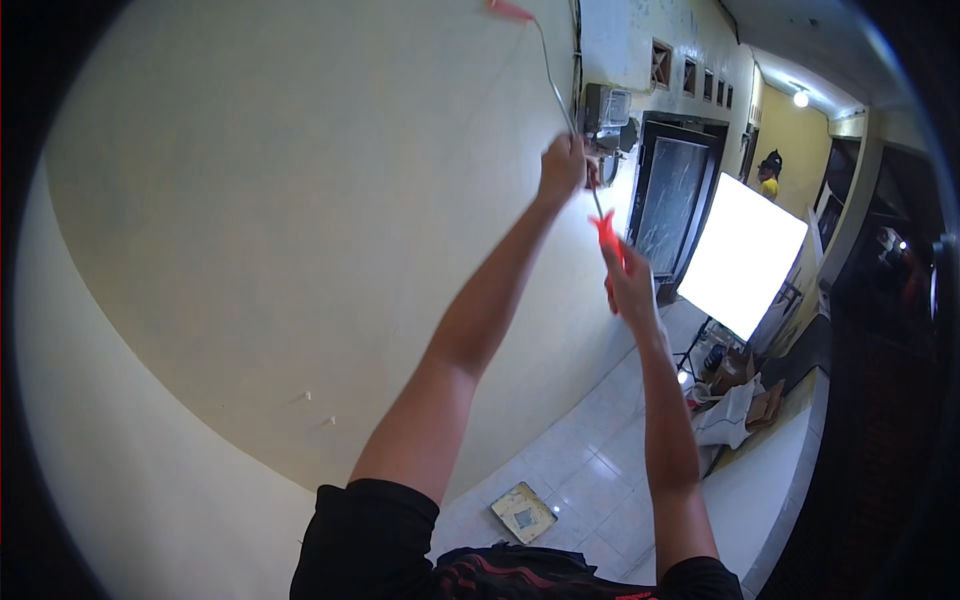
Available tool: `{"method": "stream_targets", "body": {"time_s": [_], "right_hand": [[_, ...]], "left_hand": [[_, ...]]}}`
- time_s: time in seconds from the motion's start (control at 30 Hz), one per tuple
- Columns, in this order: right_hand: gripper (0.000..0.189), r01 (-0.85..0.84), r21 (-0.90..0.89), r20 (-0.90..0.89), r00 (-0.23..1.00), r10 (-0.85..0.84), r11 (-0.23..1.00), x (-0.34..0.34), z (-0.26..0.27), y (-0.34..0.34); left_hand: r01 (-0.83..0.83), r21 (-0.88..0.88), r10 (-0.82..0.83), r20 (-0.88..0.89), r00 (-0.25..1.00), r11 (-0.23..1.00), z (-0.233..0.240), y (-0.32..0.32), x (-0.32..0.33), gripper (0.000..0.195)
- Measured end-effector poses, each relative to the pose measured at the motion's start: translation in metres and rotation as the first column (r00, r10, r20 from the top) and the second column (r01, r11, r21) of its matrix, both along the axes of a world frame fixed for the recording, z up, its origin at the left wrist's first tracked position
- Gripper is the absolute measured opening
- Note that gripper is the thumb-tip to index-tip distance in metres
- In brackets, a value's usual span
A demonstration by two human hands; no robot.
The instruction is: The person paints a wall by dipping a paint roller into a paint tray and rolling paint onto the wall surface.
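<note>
A long bent metal rod (556, 84) with a red plastic handle (609, 234) reaches up along the cream wall (337, 225); it looks like a paint roller frame. My left hand (564, 169) is closed around the rod's middle, near the electricity meter (607, 109). Lower down, my right hand (630, 283) grips the red handle. A pinkish-red piece (511, 10) forms the rod's far end at the top of the view, partly cut off. On the tiled floor below lies a paint-smeared tray (525, 512).
A bright softbox lamp (742, 256) stands on a tripod to the right, before a dark-framed door (679, 195). Sacks and cardboard (739, 412) lie beside a low wall (772, 480). Farther back is another person (769, 180). Two small pegs (307, 396) stick out of the wall.
</note>
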State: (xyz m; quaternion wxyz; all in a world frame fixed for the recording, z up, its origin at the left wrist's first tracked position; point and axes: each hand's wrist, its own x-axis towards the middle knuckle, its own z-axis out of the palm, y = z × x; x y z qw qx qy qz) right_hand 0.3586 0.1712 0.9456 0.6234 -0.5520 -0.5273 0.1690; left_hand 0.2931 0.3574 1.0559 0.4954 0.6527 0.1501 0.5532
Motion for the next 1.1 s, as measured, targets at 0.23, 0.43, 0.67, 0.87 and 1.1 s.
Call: {"method": "stream_targets", "body": {"time_s": [0.23, 0.43, 0.67, 0.87, 1.1], "right_hand": [[0.037, 0.023, -0.072, 0.071, 0.997, -0.018, 0.997, -0.003, -0.350, -0.082], [0.039, 0.209, -0.387, 0.206, 0.969, -0.137, 0.898, -0.038, -0.412, -0.154], [0.036, 0.237, 0.034, 0.166, 0.957, -0.239, 0.971, -0.018, -0.240, -0.034], [0.044, 0.074, 0.253, 0.109, 0.989, -0.104, 0.965, 0.011, -0.001, 0.057], [0.036, 0.008, 0.185, -0.012, 1.000, -0.006, 0.983, -0.021, -0.058, 0.043]], "left_hand": [[-0.035, -0.367, -0.045, -0.207, 0.977, 0.930, -0.367, -0.083, -0.044, 0.033], [-0.102, -0.528, -0.035, -0.243, 0.969, 0.843, -0.438, -0.150, -0.071, 0.030], [-0.088, -0.127, 0.077, -0.085, 0.993, 0.988, -0.235, -0.062, -0.040, 0.027], [-0.065, 0.107, 0.069, -0.037, 0.997, 0.992, 0.042, 0.006, -0.022, 0.034], [-0.021, 0.041, 0.025, -0.090, 0.996, 0.999, -0.025, 0.015, -0.056, 0.032]]}}
